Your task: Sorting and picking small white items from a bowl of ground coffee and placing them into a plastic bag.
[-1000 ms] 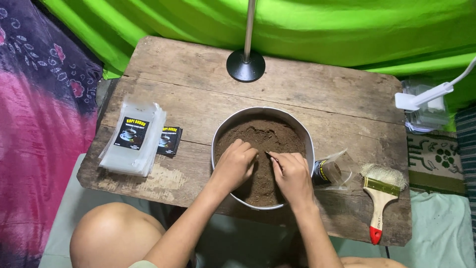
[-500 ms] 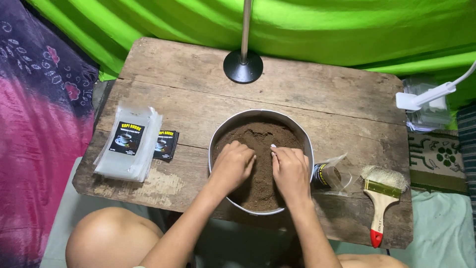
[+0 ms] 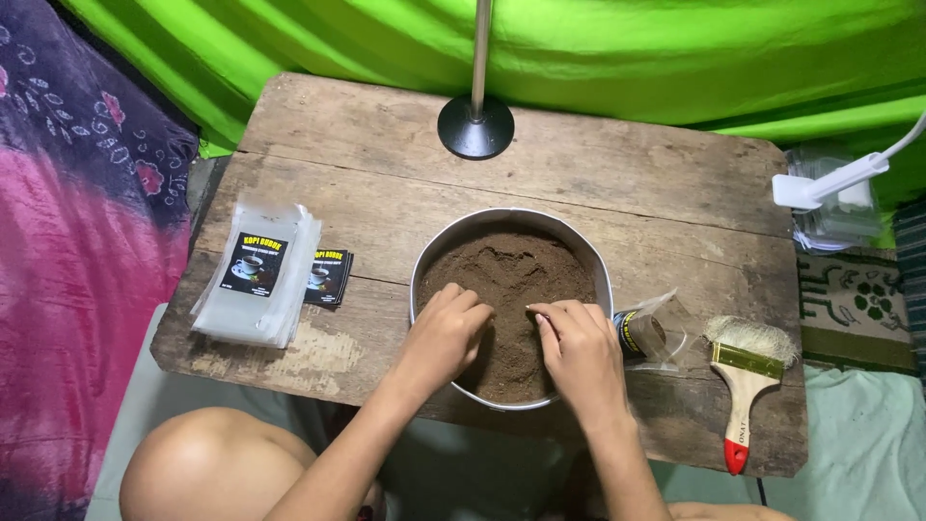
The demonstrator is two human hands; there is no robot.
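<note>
One wooden table (image 3: 579, 164), worn and rough, carries everything. Behind its far edge hangs a green cloth (image 3: 675, 48); a pink and purple cloth (image 3: 68, 241) lies off its left edge.

One round metal pan (image 3: 509, 218) stands at the middle of the near edge, slightly overhanging it, filled with brown powder (image 3: 506, 275). Both hands are in the pan's near half. The left hand (image 3: 446, 333) is loosely curled, fingertips pressed into the powder; whether it grips any cannot be told. The right hand (image 3: 582, 349) is likewise curled, fingers bent down onto the powder, nothing distinct held. The powder lies directly under and beyond the fingers, toward the far rim; both hands are equally near it, with a ridge of powder between them.

One stack of clear pouches (image 3: 256, 275) with dark labels lies near the left edge; its count cannot be told. One loose bundle of dark labels (image 3: 331, 278) touches the stack's right side.

One paintbrush (image 3: 745, 386) lies at the near right corner, red-tipped handle pointing to the near edge. One crumpled clear bag (image 3: 651, 333) sits just right of the pan. One black lamp base (image 3: 476, 126) stands near the far edge. One white clamp (image 3: 820, 185) sits at the right edge.
</note>
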